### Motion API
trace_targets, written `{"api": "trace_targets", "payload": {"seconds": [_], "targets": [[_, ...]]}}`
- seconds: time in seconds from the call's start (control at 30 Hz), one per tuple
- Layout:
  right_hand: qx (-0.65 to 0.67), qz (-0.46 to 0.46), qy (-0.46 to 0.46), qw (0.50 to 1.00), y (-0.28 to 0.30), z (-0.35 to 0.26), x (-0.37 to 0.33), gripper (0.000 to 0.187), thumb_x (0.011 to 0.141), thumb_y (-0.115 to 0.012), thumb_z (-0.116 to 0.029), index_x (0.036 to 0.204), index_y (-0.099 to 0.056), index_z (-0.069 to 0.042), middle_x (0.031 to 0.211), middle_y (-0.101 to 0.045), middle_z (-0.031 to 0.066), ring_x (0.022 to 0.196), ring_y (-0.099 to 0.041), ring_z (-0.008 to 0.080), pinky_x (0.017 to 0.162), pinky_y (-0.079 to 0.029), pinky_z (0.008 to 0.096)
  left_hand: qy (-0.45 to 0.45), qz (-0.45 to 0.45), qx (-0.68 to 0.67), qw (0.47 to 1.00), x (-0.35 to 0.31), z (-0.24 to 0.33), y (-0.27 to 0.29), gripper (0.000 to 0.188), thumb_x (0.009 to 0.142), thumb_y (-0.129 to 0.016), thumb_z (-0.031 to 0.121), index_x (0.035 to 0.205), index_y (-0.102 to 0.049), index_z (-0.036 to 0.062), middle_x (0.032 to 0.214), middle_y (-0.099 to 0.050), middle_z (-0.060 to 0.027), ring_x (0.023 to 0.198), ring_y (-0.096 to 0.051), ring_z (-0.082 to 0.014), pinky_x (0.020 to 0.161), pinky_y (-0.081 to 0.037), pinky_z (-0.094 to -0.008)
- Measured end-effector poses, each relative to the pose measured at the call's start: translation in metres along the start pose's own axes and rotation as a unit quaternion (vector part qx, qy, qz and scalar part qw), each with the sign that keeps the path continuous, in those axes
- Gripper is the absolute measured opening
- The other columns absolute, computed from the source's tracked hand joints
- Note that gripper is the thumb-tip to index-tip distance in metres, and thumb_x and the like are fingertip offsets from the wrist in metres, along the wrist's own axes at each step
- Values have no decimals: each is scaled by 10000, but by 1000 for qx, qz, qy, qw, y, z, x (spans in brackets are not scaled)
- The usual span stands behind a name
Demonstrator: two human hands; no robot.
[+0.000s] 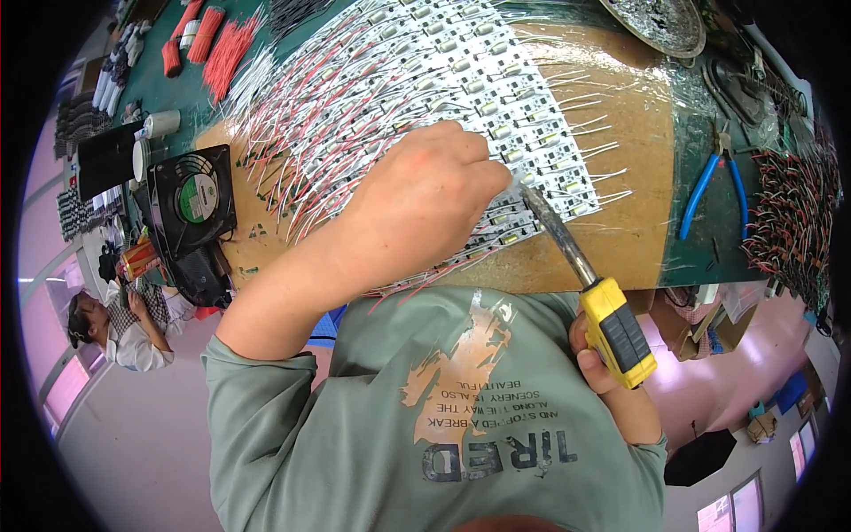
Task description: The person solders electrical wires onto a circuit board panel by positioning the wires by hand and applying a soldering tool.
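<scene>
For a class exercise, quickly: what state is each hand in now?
Left hand: closed over white circuit boards; anything held is hidden.
Right hand: closed, holding the yellow soldering iron.

Bright light glares off the clear film, while fisheye distortion bends the dark-cornered edges.

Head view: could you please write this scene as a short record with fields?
Left hand: curled above the white circuit boards; anything held is hidden
Right hand: holds a yellow-black soldering iron
Iron tip: near the left hand; contact unclear
Under circuit boards: brown board
Left side: black fan
Right side: blue-handled pliers
Background, left: another person
</scene>
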State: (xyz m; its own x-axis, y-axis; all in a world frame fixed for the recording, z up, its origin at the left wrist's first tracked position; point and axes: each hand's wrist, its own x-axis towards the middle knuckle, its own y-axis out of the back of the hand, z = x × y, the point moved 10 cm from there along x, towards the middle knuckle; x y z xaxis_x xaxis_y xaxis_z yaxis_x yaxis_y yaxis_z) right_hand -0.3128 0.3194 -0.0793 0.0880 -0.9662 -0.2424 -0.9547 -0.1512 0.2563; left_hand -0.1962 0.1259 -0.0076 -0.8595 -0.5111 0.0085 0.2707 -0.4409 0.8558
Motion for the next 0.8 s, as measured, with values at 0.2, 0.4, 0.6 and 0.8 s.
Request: {"api": "trace_targets", "payload": {"seconds": [0.2, 0.4, 0.6, 0.8], "targets": [[81, 44, 28, 995, 11, -7, 0, 287, 788, -664, -336, 687, -532, -102, 615, -506, 41, 538, -513, 244, 493, -395, 339, -2, 0, 5, 1000, 0, 0, 0, 144, 700, -646, 4, 832, -649, 60, 752, -571, -88, 762, -580, -288, 675, -484, -386], [293, 74, 17, 953, 13, -6, -3, 337, 794, -731, -338, 818, -568, -44, 710, -538, 43, 621, -517, 172, 549, -401, 302, -7, 1, 6, 1000, 1, 1, 1, 134, 707, -645, 7, 832, -645, 55, 754, -571, -88, 765, -580, -290, 674, -484, -385], [306, 75, 3, 949, 8, -12, 6, 418, 771, -751, -426, 811, -568, -52, 716, -538, 41, 629, -521, 189, 569, -410, 307, -14, 27, 20, 999, -1, 3, 2, 141, 706, -641, -2, 833, -638, 60, 764, -567, -76, 766, -573, -278, 674, -479, -378], [153, 38, -13, 987, 15, 7, -15, 444, 736, -744, -477, 802, -570, -75, 720, -554, 55, 604, -540, 226, 561, -425, 312, -36, 52, -4, 998, -10, 20, 9, 186, 687, -640, 0, 865, -643, 57, 788, -585, -62, 744, -574, -249, 666, -466, -352]]}}
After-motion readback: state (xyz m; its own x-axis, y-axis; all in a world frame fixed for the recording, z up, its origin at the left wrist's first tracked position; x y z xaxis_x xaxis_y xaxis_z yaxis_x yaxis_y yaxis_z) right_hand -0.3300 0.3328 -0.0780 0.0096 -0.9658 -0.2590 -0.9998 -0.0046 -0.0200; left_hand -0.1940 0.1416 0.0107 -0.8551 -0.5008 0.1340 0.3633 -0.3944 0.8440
